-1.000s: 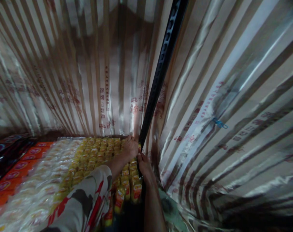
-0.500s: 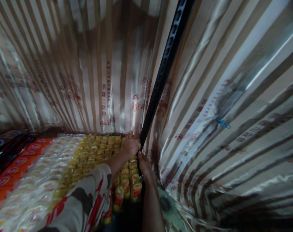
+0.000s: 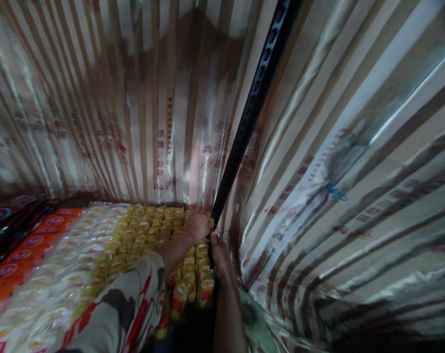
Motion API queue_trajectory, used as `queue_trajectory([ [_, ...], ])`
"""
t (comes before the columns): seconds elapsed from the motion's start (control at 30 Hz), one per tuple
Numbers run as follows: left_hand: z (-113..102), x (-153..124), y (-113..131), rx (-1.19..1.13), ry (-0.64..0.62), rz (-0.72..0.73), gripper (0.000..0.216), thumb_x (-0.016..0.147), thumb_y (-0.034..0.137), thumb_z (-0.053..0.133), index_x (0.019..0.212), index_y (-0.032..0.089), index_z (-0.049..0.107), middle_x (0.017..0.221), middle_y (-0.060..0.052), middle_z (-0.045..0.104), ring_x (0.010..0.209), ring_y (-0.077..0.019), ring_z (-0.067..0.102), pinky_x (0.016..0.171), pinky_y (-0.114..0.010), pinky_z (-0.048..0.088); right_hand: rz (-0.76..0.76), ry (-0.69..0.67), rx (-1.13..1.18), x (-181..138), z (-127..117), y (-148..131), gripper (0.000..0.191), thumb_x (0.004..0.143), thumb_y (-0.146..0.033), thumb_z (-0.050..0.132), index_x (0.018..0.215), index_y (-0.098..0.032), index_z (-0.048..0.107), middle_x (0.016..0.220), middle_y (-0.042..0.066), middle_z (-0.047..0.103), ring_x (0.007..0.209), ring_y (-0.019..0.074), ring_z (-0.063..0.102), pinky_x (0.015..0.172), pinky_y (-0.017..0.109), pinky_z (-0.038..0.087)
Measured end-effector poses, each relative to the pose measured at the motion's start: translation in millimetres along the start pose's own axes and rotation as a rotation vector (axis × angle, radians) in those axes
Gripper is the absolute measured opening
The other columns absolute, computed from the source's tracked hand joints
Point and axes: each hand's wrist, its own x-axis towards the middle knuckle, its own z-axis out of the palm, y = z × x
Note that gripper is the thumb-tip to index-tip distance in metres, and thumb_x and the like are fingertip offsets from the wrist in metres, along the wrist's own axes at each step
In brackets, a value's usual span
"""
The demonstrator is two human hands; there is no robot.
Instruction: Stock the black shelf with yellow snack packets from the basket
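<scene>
Both hands meet at the foot of a black slotted metal post [image 3: 249, 105], in the corner of a striped cloth lining. My left hand [image 3: 199, 224] is closed beside the post on its left side, above the far end of the rows of yellow-wrapped packets [image 3: 149, 230]. My right hand [image 3: 221, 251] is just below and right of it, fingers pinched together near the post. A thin wire-like strand [image 3: 216, 227] shows between the hands. Whatever the fingers grip is too small and dark to make out.
Left of the yellow packets lie rows of clear-wrapped packets [image 3: 75, 264], then orange boxes [image 3: 24, 255] and dark packages [image 3: 12, 230]. The striped cloth [image 3: 141, 98] hangs behind and to the right, with a blue tie [image 3: 335, 192] on it.
The left fingers, raised against the cloth before, are now lower and more curled by the post. The right hand stays almost in place. The view has shifted slightly.
</scene>
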Motion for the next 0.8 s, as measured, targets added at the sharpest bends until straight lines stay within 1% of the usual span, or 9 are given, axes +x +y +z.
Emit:
queue_trajectory([
  [0.1,-2.5,-8.6,4.8,-0.032,0.076,0.007,0.025,0.079,0.013,0.047,0.098,0.011,0.063,0.103,-0.011,0.064,0.109,-0.0219,0.050,0.105,-0.038,0.032,-0.025,0.053,0.029,-2.3,-2.3,0.9,0.056,0.080,-0.056,0.039,0.110,-0.015,0.064,0.107,0.010,0.068,0.104,0.0228,0.060,0.088,0.032,0.045],
  [0.2,-6.7,-27.7,18.5,-0.087,0.130,0.050,0.023,0.078,0.008,0.045,0.090,0.014,0.063,0.100,-0.009,0.064,0.112,-0.0204,0.048,0.102,-0.035,0.036,-0.088,0.136,0.029,-9.2,-5.9,-1.7,0.051,0.079,-0.052,0.042,0.105,-0.016,0.066,0.103,0.011,0.069,0.100,0.0235,0.061,0.086,0.033,0.046],
  [0.27,-10.0,-44.7,31.2,-0.159,0.124,0.093,0.026,0.078,0.006,0.042,0.090,0.015,0.064,0.099,-0.008,0.064,0.109,-0.0190,0.050,0.100,-0.032,0.040,-0.148,0.182,0.009,-16.4,-9.1,-4.8,0.047,0.078,-0.050,0.043,0.101,-0.016,0.067,0.100,0.011,0.069,0.096,0.0235,0.063,0.084,0.033,0.047],
  [0.4,-21.4,-77.9,58.3,-0.318,0.064,0.068,0.035,0.078,0.004,0.039,0.102,0.015,0.062,0.108,-0.008,0.061,0.102,-0.0175,0.055,0.094,-0.029,0.045,-0.259,0.249,-0.043,-35.6,-16.1,-10.9,0.041,0.075,-0.047,0.044,0.091,-0.017,0.067,0.092,0.010,0.071,0.085,0.0235,0.065,0.078,0.033,0.048],
  [0.5,-37.4,-102.4,75.3,-0.398,0.025,0.024,0.038,0.077,0.003,0.037,0.104,0.014,0.061,0.109,-0.009,0.061,0.098,-0.0174,0.058,0.091,-0.028,0.047,-0.279,0.282,-0.066,-58.4,-19.3,-13.2,0.041,0.071,-0.048,0.044,0.085,-0.017,0.068,0.090,0.012,0.071,0.084,0.0252,0.065,0.078,0.035,0.049],
  [0.6,-54.3,-132.2,87.0,-0.422,0.029,0.007,0.036,0.080,0.006,0.037,0.103,0.014,0.062,0.108,-0.009,0.062,0.099,-0.0189,0.058,0.092,-0.031,0.047,-0.279,0.292,-0.049,-91.1,-19.2,-12.0,0.043,0.069,-0.048,0.045,0.085,-0.015,0.068,0.090,0.013,0.071,0.086,0.0264,0.065,0.078,0.035,0.050],
  [0.7,-65.6,-164.5,94.2,-0.456,0.060,0.016,0.036,0.081,0.007,0.036,0.105,0.014,0.062,0.110,-0.010,0.061,0.101,-0.0190,0.057,0.094,-0.032,0.046,-0.317,0.269,-0.048,-126.5,-16.4,-7.9,0.044,0.072,-0.048,0.047,0.089,-0.013,0.068,0.092,0.013,0.071,0.089,0.0265,0.065,0.081,0.036,0.050],
  [0.8,-71.6,-191.9,98.6,-0.487,0.088,0.018,0.039,0.079,0.006,0.037,0.109,0.014,0.060,0.114,-0.010,0.059,0.107,-0.0188,0.054,0.098,-0.032,0.044,-0.339,0.268,-0.100,-153.4,-12.4,-5.2,0.044,0.075,-0.047,0.046,0.093,-0.013,0.067,0.096,0.014,0.070,0.092,0.0264,0.064,0.086,0.039,0.048],
])
